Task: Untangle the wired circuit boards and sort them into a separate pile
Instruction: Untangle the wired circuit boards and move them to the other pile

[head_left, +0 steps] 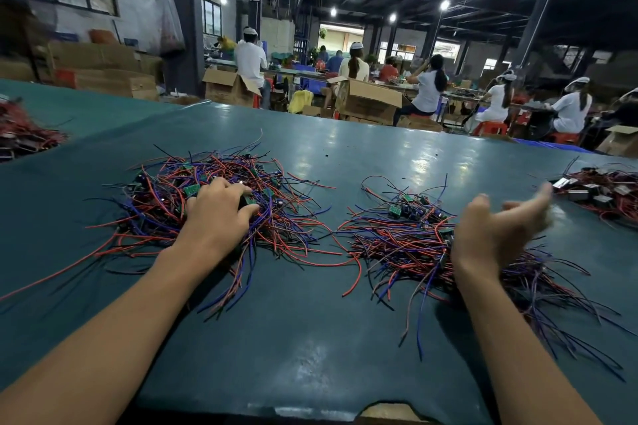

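Wired boards lie in two heaps on the table (310, 338). My left hand (217, 214) sits on the left pile (165, 197), its fingers curled and gripping that pile's wires. My right hand (497, 228) hovers over the right pile (397, 238), blurred, fingers spread and holding nothing.

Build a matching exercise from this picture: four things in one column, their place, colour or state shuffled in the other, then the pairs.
1 left hand
2 right hand
3 far-right pile
4 table

A open, holding nothing, over the right tangle
B dark teal
C gripping wires in the left tangle
D beyond the right hand, with boxy silver parts

Pairs: 1-C, 2-A, 3-D, 4-B
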`<state>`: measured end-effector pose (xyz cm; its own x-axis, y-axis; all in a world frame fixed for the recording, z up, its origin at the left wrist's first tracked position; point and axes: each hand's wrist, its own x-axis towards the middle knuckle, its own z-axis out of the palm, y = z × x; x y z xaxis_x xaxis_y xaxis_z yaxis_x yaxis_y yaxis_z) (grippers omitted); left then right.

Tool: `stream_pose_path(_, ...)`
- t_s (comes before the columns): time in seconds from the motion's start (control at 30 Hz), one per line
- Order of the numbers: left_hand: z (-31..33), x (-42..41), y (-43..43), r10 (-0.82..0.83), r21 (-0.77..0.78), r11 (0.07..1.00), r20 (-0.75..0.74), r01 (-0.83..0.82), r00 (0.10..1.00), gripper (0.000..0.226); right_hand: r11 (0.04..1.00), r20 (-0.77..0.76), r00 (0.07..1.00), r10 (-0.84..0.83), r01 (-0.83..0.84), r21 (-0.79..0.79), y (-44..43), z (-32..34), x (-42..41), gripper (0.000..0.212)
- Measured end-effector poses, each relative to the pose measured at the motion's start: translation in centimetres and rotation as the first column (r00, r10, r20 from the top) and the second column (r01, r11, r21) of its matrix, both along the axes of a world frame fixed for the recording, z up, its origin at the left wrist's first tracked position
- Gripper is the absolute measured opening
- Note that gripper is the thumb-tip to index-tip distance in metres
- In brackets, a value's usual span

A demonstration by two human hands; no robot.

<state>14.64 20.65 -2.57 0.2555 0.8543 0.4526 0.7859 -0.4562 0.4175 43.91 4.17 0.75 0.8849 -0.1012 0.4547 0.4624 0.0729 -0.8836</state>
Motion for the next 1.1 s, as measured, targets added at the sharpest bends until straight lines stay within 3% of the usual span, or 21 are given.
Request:
stream_pose_path(0.07, 0.0, 0.0, -0.2, -0.036, 0.010, 0.999, 0.051, 0.035, 0.998, 0.036, 0.989, 0.179, 0.976, 0.122, -0.104, -0.105, 0.8, -0.6, -1.7, 0.069)
stream_pose_path(0.17, 0.0, 0.2, -0.8, -0.081, 0.097, 0.993, 0.082, 0.073, 0.993, 0.034, 0.933, 0.381, 0.863, 0.332, -0.242, -0.265, 1.6, -1.7, -4.1, 0.057)
stream_pose_path(0.3, 0.5, 0.4, -1.6, -0.239, 0.311, 0.932, 0.134, 0.188, 0.962, 0.040, 0.858, 0.509, 0.704, 0.494, -0.301, -0.416, 1.8, -2.4, -5.4, 0.055)
stream_pose_path(0.43, 0.9, 0.8, -2.4, -0.449, 0.469, 0.821, 0.182, 0.324, 0.875, 0.058, 0.799, 0.567, 0.569, 0.596, -0.349, -0.489, 1.5, -2.2, -5.9, 0.041)
stream_pose_path(0.6, 1.5, 1.7, -3.6, -0.639, 0.589, 0.670, 0.146, 0.453, 0.755, 0.060, 0.666, 0.474, 0.467, 0.746, -0.529, -0.527, 1.4, -2.3, -7.5, 0.008)
stream_pose_path(0.7, 1.6, 2.4, -4.5, -0.677, 0.631, 0.606, 0.088, 0.485, 0.731, 0.059, 0.574, 0.377, 0.433, 0.819, -0.639, -0.513, 1.7, -2.6, -8.6, 0.018)
stream_pose_path(0.8, 1.5, 2.7, -5.2, -0.714, 0.598, 0.570, 0.022, 0.563, 0.700, 0.060, 0.454, 0.185, 0.414, 0.891, -0.805, -0.383, 2.0, -2.6, -9.2, 0.027)
stream_pose_path(0.93, 1.5, 3.1, -5.8, -0.750, 0.575, 0.516, -0.056, 0.635, 0.659, 0.062, 0.266, 0.028, 0.266, 0.964, -0.942, -0.205, 1.9, -2.3, -9.1, 0.014)
stream_pose_path(1.1, 1.4, 3.2, -6.1, -0.772, 0.551, 0.510, -0.044, 0.660, 0.634, 0.063, 0.169, -0.088, 0.169, 0.982, -0.986, -0.012, 2.1, -2.1, -8.9, 0.019)
